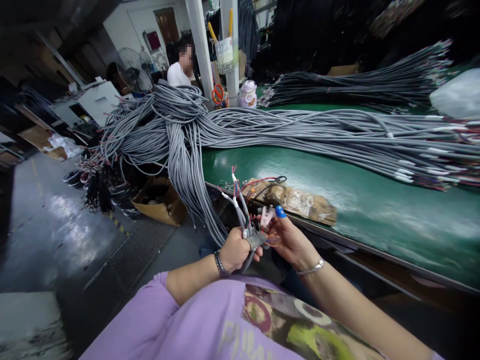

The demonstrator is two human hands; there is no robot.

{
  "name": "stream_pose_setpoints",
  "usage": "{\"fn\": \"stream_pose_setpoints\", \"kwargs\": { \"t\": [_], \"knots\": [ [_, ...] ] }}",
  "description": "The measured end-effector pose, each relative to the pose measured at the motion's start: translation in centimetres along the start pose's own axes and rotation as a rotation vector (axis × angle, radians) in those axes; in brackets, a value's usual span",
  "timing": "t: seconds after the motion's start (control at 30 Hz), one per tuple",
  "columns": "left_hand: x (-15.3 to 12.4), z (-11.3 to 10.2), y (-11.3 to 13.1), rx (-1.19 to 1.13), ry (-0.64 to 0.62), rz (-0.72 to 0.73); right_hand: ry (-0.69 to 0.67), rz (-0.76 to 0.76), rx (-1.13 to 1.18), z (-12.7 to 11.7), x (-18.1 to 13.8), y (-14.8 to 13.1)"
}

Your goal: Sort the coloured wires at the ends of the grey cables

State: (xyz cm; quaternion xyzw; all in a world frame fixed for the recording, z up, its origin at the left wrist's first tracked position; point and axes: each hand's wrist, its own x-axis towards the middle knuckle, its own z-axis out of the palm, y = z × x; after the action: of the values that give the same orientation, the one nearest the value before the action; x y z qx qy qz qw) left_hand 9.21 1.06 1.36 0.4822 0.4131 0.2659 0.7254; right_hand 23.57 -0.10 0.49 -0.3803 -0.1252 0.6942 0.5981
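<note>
My left hand (236,248) is closed round several grey cables (241,216), whose ends point up and away from me. White sleeves and thin coloured wires show at those ends. A grey wrap covers the left thumb. My right hand (288,241), with a blue cover on its thumb tip, is curled just to the right of the bunch. Close to its fingertips is a small pale pinkish-white piece (267,217) that I cannot make out. Fine coloured wires (273,241) reach from the left hand towards the right palm.
Long grey cables (300,127) lie across the green table (356,200) and hang over its left end. A worn wooden block (307,202) sits at the near edge. Behind are darker cables (356,87), orange scissors (217,93) and a person (179,74). A cardboard box (161,202) stands below.
</note>
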Motion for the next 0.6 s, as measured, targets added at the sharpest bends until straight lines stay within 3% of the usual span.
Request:
{"fn": "stream_pose_setpoints", "kwargs": {
  "t": [0.27, 0.6],
  "knots": [
    [-1.0, -0.6, -0.8, -0.056, 0.050, 0.032, -0.019, 0.010, -0.012, 0.7, -0.4, -0.7],
    [-0.3, 0.7, 0.5, -0.132, 0.117, -0.002, -0.094, 0.005, 0.017, -0.3, 0.3, -0.1]
  ]
}}
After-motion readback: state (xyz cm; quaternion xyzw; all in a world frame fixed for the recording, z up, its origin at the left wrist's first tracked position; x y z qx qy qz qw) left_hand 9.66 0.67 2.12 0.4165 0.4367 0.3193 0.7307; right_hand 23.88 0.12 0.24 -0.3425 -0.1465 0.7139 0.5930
